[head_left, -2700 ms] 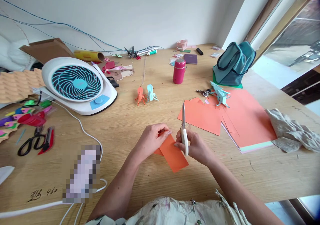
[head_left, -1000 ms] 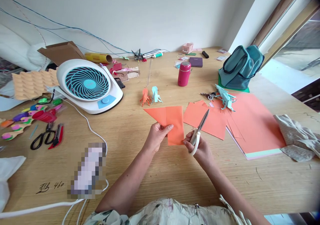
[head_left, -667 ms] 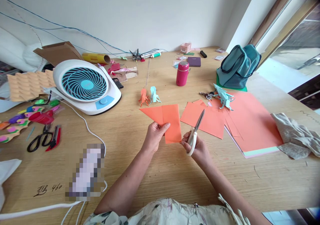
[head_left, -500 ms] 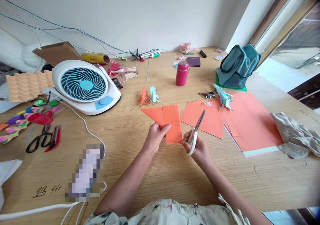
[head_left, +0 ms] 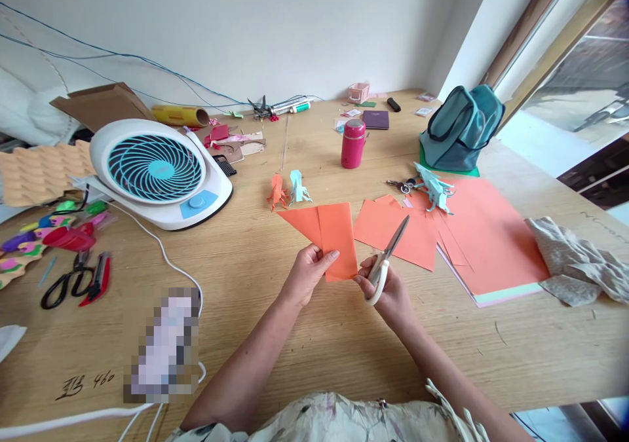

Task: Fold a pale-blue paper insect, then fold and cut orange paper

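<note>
A folded sheet of orange paper [head_left: 339, 232], with a pointed flap out to the left, is pinched at its lower left by my left hand [head_left: 310, 273], thumb on top. My right hand [head_left: 386, 291] is closed around white-handled scissors [head_left: 388, 255], their blades together and tilted up to the right. Its fingertips are at the paper's lower right corner; whether they grip it I cannot tell. Beyond the paper stand an orange paper insect [head_left: 278, 192] and a light blue one [head_left: 297, 186]. A larger light blue paper insect [head_left: 435, 190] rests on orange sheets [head_left: 496, 239] at the right.
A white fan [head_left: 157, 173] stands at the left, with black-handled scissors [head_left: 69, 281] and a red cutter [head_left: 101, 278] in front. A pink flask [head_left: 353, 144] and a teal bag [head_left: 462, 131] are farther back. A grey cloth [head_left: 580, 258] lies at the right.
The view has shifted slightly, so the table things appear a little farther left. The folded paper has turned slightly in my hands; both hands keep their hold.
</note>
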The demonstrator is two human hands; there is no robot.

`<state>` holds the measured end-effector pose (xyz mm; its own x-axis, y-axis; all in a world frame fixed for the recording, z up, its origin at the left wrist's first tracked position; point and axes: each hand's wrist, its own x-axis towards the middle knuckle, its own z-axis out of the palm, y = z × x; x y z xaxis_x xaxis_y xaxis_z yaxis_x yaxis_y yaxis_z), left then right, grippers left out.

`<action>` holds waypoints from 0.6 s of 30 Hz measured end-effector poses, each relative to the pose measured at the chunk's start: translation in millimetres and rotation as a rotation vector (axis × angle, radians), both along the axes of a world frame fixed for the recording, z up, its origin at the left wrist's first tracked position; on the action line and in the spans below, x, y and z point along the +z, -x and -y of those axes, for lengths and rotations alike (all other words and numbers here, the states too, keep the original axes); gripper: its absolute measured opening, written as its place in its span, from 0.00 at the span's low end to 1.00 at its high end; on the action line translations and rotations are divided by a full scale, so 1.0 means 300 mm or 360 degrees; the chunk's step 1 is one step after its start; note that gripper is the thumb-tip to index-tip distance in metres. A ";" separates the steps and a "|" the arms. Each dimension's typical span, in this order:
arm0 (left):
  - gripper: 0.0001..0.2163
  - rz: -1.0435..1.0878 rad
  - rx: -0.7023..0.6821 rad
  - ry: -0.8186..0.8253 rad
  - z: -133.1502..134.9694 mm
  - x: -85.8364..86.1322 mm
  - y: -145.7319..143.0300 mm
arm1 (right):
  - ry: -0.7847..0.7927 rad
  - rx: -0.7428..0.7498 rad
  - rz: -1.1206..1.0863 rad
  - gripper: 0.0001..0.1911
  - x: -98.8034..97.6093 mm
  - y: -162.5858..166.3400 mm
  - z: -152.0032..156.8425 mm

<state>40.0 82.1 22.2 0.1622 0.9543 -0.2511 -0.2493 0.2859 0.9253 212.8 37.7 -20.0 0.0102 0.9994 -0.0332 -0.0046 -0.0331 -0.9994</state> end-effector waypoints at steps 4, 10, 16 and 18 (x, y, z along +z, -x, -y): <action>0.20 0.0061 0.0189 -0.0058 -0.005 0.003 0.000 | -0.0018 -0.0027 0.0024 0.18 0.001 0.000 -0.001; 0.20 0.0005 0.0360 -0.0426 -0.010 -0.011 -0.004 | -0.0124 -0.0068 0.0101 0.14 -0.004 0.001 0.004; 0.20 -0.0119 0.0328 -0.0594 -0.004 -0.018 -0.001 | -0.0284 -0.0101 0.0328 0.09 -0.007 -0.002 0.008; 0.21 -0.0145 0.0294 -0.0588 -0.004 -0.016 0.001 | -0.0338 -0.0106 0.0407 0.08 -0.007 -0.002 0.009</action>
<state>39.6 83.4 17.3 -0.0273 0.9938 0.1082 -0.1776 -0.1113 0.9778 213.3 34.9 -22.0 0.0570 0.9806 0.1877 0.2520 0.1678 -0.9531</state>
